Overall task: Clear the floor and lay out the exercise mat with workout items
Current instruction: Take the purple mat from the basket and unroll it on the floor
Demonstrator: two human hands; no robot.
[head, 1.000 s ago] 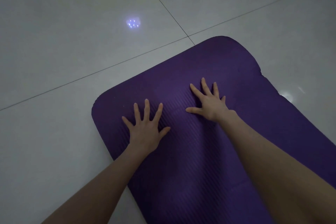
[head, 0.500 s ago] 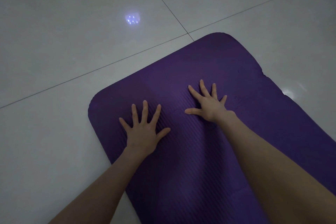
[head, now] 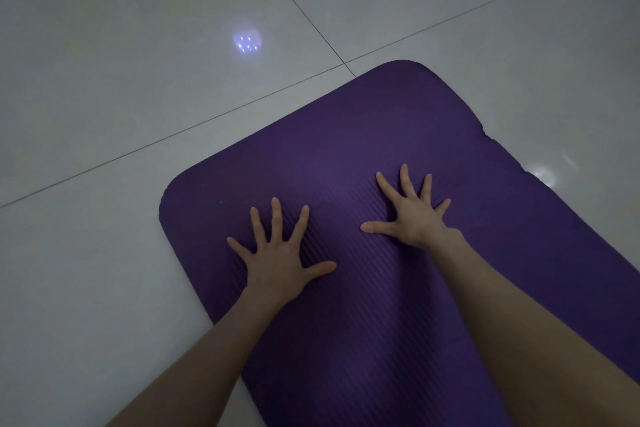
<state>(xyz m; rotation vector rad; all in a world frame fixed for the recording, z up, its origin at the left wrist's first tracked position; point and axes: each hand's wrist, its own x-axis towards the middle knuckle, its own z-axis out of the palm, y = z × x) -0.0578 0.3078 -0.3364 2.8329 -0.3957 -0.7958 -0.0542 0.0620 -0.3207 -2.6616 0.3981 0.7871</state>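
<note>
Pale floor tiles (head: 104, 114) carried a small bluish light reflection (head: 247, 42) at upper left. Left hand (head: 277, 260) and right hand (head: 414, 215) lay flat, fingers spread, gripping nothing, on a ribbed purple exercise mat (head: 346, 156) unrolled on the floor, with no readable writing.

The right hand (head: 414, 215) has slid slightly toward the lower right of the frame on the purple exercise mat (head: 346, 156), widening the gap to the left hand (head: 277, 258), whose fingers spread slightly more.
</note>
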